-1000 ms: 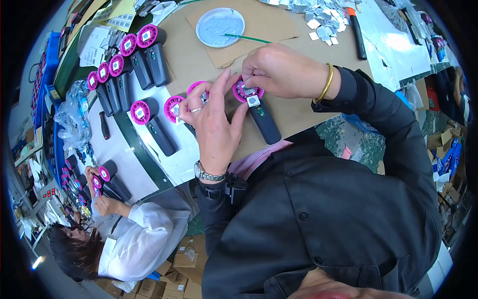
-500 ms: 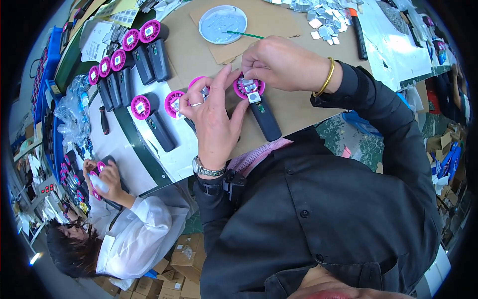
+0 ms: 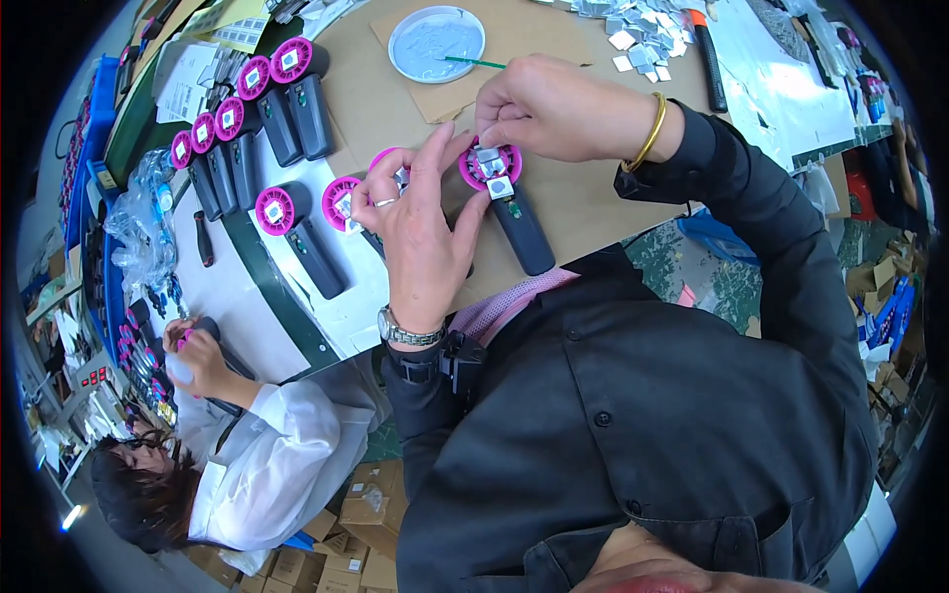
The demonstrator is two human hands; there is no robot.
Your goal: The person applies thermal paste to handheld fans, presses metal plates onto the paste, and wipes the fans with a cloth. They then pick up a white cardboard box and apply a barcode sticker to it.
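L hand [image 3: 420, 232] lay open, fingers spread, steadying the dark-handled unit w/ magenta ring head [image 3: 499, 188] at table centre. R hand [image 3: 554, 104] was pinched shut on a small silver square [image 3: 487, 155] at the ring's far edge. More identical units [image 3: 287, 89] were lined up far left.

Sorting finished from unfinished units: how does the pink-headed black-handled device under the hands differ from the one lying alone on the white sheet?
The pink-headed device under the hands lies on brown cardboard; the lone pink-headed device lies on the white sheet. The right hand pinches at the first one's head while the left hand rests beside it; the lone one is untouched. Both share a round pink head, a silvery square piece and a black handle.
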